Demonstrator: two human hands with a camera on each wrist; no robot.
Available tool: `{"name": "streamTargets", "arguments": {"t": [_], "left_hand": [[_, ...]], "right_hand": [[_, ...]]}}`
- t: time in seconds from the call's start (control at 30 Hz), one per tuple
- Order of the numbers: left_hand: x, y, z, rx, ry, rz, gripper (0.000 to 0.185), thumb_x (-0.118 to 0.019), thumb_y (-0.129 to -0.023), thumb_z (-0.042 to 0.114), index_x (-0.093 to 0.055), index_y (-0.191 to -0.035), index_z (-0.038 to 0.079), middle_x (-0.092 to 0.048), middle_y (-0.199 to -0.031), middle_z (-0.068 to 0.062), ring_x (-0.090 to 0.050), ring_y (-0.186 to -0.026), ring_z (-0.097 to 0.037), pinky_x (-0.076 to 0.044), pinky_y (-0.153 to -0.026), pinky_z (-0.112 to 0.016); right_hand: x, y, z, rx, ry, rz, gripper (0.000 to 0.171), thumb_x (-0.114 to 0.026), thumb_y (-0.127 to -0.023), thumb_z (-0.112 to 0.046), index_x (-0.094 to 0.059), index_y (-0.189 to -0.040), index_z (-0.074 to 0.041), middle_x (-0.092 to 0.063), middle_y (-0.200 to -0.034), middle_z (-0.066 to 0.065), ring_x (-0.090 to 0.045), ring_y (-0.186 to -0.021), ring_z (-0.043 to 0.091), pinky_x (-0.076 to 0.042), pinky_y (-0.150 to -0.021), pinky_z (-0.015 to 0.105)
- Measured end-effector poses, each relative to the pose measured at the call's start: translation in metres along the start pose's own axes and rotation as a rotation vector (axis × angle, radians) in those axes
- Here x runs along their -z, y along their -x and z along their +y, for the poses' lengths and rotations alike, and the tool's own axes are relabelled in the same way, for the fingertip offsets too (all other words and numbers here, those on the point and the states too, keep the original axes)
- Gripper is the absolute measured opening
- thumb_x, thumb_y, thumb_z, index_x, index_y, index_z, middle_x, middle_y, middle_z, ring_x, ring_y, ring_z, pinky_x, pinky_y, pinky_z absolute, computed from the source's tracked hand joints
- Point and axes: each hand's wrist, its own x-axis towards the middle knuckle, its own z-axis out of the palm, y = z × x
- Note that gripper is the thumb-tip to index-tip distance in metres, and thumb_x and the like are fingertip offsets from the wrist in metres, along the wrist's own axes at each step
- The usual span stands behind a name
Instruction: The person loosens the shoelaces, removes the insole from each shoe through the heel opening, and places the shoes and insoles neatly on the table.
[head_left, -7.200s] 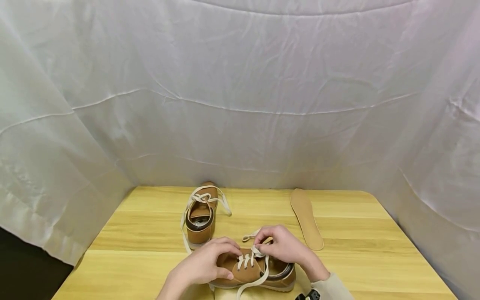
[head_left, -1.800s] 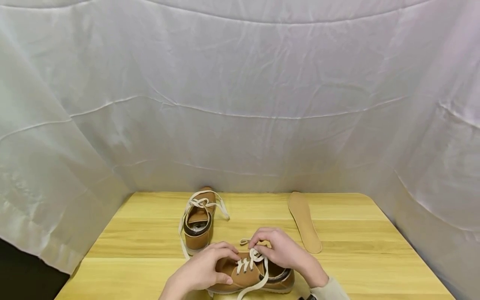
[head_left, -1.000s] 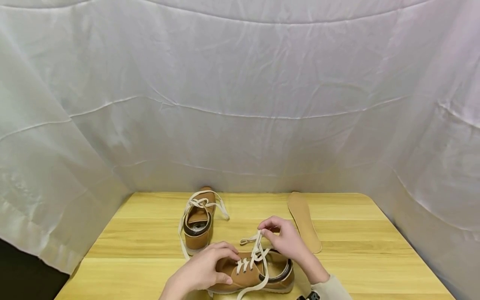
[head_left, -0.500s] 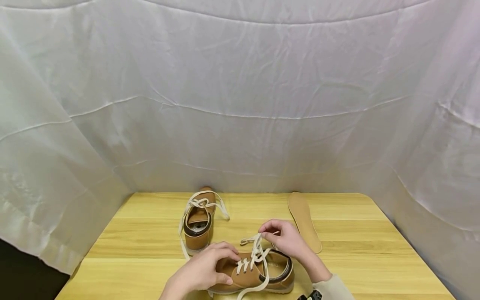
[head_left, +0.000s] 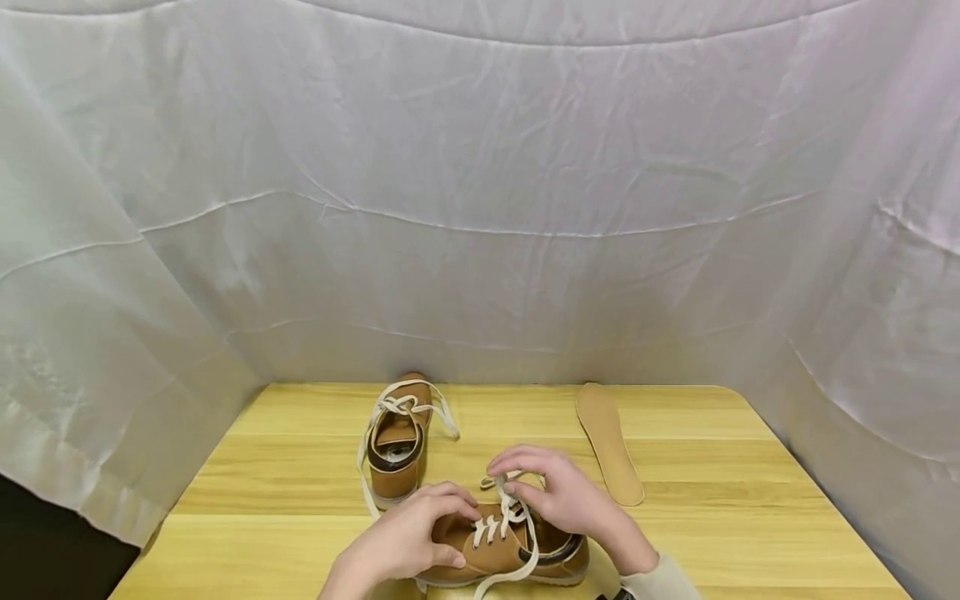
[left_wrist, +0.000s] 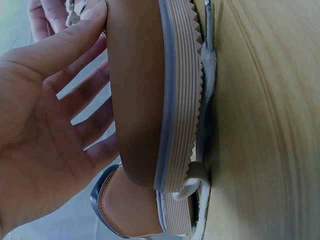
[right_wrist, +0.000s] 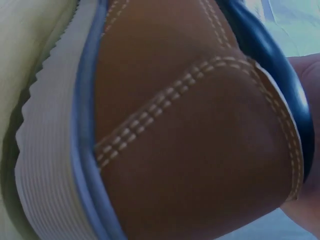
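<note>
A brown lace-up shoe (head_left: 501,556) lies at the table's near side, toe to the left. My left hand (head_left: 405,533) grips its toe end, thumb on the near side and fingers over the top. In the left wrist view, the thumb of that left hand (left_wrist: 40,130) presses the smooth upper (left_wrist: 135,100). Above the tongue, my right hand (head_left: 566,493) pinches the cream shoelace (head_left: 517,573) between thumb and fingers, and a loose strand curves down the near side. The right wrist view is filled by the stitched heel (right_wrist: 200,145); the right fingers are hidden there.
A second brown shoe (head_left: 395,482) stands behind on the left, its laces trailing. A tan insole (head_left: 611,446) lies at the back right of the wooden table (head_left: 712,500). Grey-white cloth (head_left: 480,275) hangs behind and at both sides.
My right hand pulled the lace upward over the shoe, then came down and left to just above the tongue. My left hand has kept its hold on the toe.
</note>
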Motion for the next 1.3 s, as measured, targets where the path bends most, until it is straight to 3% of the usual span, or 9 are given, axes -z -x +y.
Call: {"name": "streamTargets", "arguments": {"t": [0.27, 0.47, 0.7, 0.97, 1.3], "left_hand": [[0.0001, -0.0002, -0.0004, 0.000, -0.001, -0.001, 0.042, -0.090, -0.081, 0.025, -0.074, -0.120, 0.029, -0.064, -0.129, 0.014, -0.057, -0.123, -0.011, -0.051, -0.103, -0.035], [0.0004, 0.0003, 0.0000, -0.008, -0.002, 0.000, 0.041, -0.090, -0.081, 0.025, -0.074, -0.119, 0.028, -0.064, -0.129, 0.013, -0.058, -0.123, -0.011, -0.051, -0.103, -0.035], [0.0007, -0.0009, 0.0008, -0.009, 0.002, -0.001, 0.041, -0.090, -0.082, 0.023, -0.075, -0.119, 0.027, -0.064, -0.129, 0.011, -0.058, -0.123, -0.011, -0.051, -0.103, -0.035], [0.0012, -0.0010, 0.0014, -0.010, 0.002, 0.002, 0.040, -0.090, -0.082, 0.022, -0.075, -0.119, 0.027, -0.065, -0.129, 0.010, -0.057, -0.122, -0.011, -0.051, -0.103, -0.035], [0.0010, -0.0013, 0.0017, -0.019, 0.001, 0.006, 0.041, -0.090, -0.082, 0.022, -0.075, -0.119, 0.026, -0.065, -0.129, 0.009, -0.058, -0.122, -0.011, -0.050, -0.104, -0.035]], "right_hand": [[-0.0018, -0.0001, -0.0015, 0.024, 0.092, -0.108, 0.028, -0.069, -0.096, 0.002, -0.077, -0.111, -0.020, -0.074, -0.119, -0.007, -0.068, -0.113, 0.012, -0.056, -0.100, 0.035], [-0.0015, 0.0014, -0.0010, 0.025, 0.099, -0.107, 0.023, -0.071, -0.097, -0.004, -0.077, -0.108, -0.022, -0.074, -0.115, -0.007, -0.068, -0.108, 0.010, -0.057, -0.095, 0.032], [-0.0024, 0.0018, 0.0001, -0.015, 0.100, -0.102, 0.015, -0.072, -0.096, -0.005, -0.077, -0.104, -0.017, -0.074, -0.109, -0.008, -0.067, -0.106, 0.008, -0.057, -0.094, 0.032], [-0.0016, 0.0024, -0.0003, -0.058, 0.099, -0.047, 0.015, -0.072, -0.095, -0.005, -0.076, -0.104, -0.017, -0.074, -0.108, -0.008, -0.068, -0.105, 0.008, -0.057, -0.096, 0.038], [0.0028, 0.0028, 0.0055, -0.071, 0.049, 0.066, 0.016, -0.073, -0.094, -0.003, -0.076, -0.101, -0.017, -0.073, -0.103, -0.011, -0.069, -0.097, 0.010, -0.059, -0.089, 0.041]]}}
